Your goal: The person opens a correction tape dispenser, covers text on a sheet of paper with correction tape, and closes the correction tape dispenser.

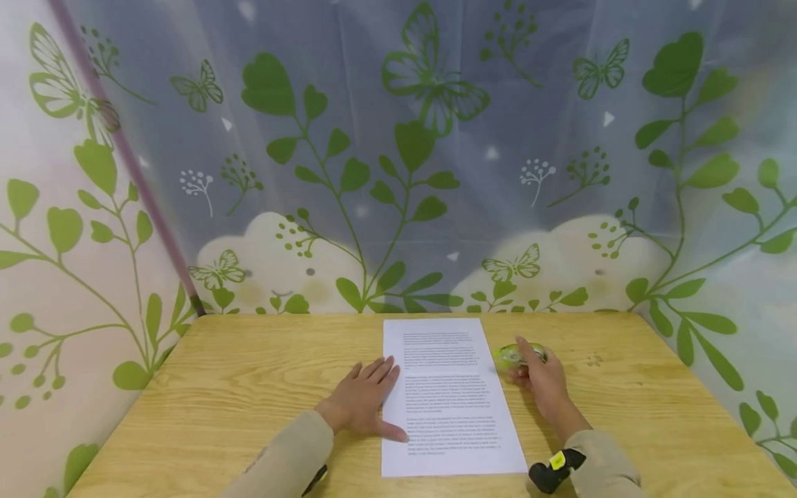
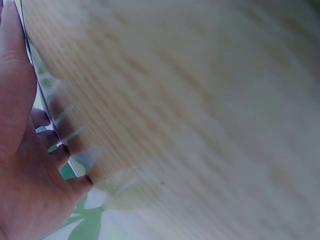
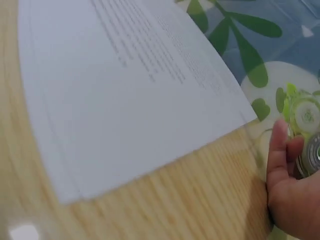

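A printed sheet of paper (image 1: 461,460) lies on the wooden table. Its text also shows in the right wrist view, where the paper (image 3: 115,130) fills much of the picture. My left hand (image 1: 363,400) rests on the sheet's left edge, fingers straight and thumb spread out over the lower text. Just right of the sheet, my right hand (image 1: 548,387) grips a clear green correction tape (image 1: 510,355) between thumb and fingers. Spools show through the casing of the correction tape (image 3: 306,116) up close. In the left wrist view, the left hand (image 2: 30,170) appears along the left side.
The wooden table (image 1: 261,387) extends to both sides of the paper. Behind it hangs a curtain (image 1: 373,194) printed with green leaves and butterflies. A dark strap with a yellow tag (image 1: 556,462) sits around the right wrist.
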Demonstrator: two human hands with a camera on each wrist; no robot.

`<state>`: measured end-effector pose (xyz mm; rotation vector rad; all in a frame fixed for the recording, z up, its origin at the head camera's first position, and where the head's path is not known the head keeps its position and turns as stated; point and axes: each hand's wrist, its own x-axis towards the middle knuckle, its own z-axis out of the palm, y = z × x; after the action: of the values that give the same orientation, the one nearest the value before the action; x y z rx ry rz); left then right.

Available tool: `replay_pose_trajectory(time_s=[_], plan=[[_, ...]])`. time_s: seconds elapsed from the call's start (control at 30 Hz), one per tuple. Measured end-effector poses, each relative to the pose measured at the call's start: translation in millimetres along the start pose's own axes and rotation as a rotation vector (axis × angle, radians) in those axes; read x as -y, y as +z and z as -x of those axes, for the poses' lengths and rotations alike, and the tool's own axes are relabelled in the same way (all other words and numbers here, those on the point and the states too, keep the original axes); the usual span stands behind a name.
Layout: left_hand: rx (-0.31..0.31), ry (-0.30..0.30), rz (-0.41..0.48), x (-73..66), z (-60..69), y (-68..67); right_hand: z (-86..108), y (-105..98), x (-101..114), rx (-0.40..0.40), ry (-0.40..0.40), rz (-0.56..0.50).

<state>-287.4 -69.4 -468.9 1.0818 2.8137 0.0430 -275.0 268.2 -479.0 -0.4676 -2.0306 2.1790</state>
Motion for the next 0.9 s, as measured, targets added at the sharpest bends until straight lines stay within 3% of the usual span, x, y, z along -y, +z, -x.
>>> replay_pose_trajectory(time_s=[0.13, 0.23, 0.37, 0.6, 0.73, 0.9], plan=[[0.006, -0.007, 0.015, 2.7, 1.9, -0.2, 8.5, 14.9, 1.7, -0.046, 0.04, -0.157], [0.011, -0.013, 0.017, 4.3, 3.4, 0.5, 16.1, 36.6, 3.6, -0.07, 0.059, -0.16], [0.012, -0.007, 0.011, 6.1, 4.4, 3.1, 24.3, 73.1, 4.2, -0.05, 0.034, -0.02], [0.004, 0.005, 0.0, 3.9, 3.0, 1.4, 31.4, 130.4, -8.5, 0.056, -0.103, 0.132], [0.004, 0.005, -0.009, 1.2, 1.7, -0.7, 33.1, 147.5, -16.8, 0.061, -0.137, 0.241], [0.007, -0.004, -0.033, 1.5, 0.1, 0.6, 32.8, 154.6, -21.9, 0.031, -0.165, 0.341]])
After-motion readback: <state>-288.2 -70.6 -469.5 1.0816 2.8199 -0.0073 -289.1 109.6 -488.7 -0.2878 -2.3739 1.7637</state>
